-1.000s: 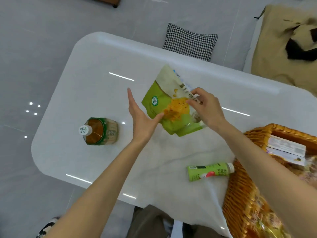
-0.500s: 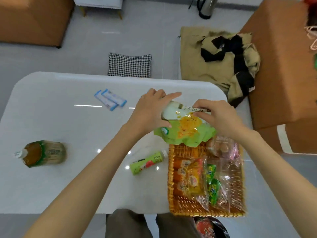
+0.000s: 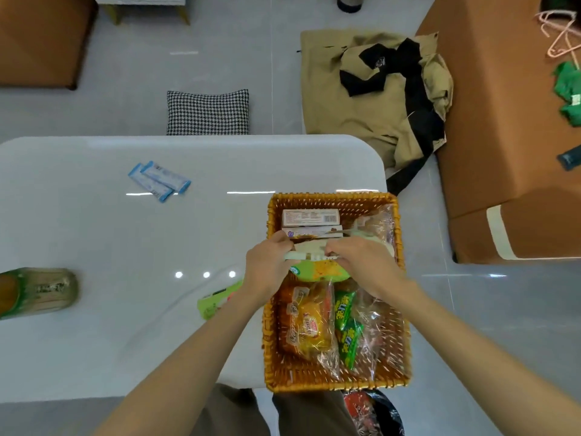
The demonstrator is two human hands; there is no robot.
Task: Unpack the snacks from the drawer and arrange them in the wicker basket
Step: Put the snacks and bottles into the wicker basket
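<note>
Lowering green pouch [image 3: 320,269] into middle of wicker basket [image 3: 333,387]; 1 second ago it was hanging over the table [image 3: 94,247]. Both left hand [image 3: 267,273] and right hand [image 3: 361,267] are pinching its top edge. Release is looking imminent.

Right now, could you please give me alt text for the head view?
The left hand and right hand grip the white top edge of a green snack pouch over a wicker basket holding boxes and wrapped snacks. The white table under it also bears two blue sachets, a green bottle and a tea bottle.
</note>
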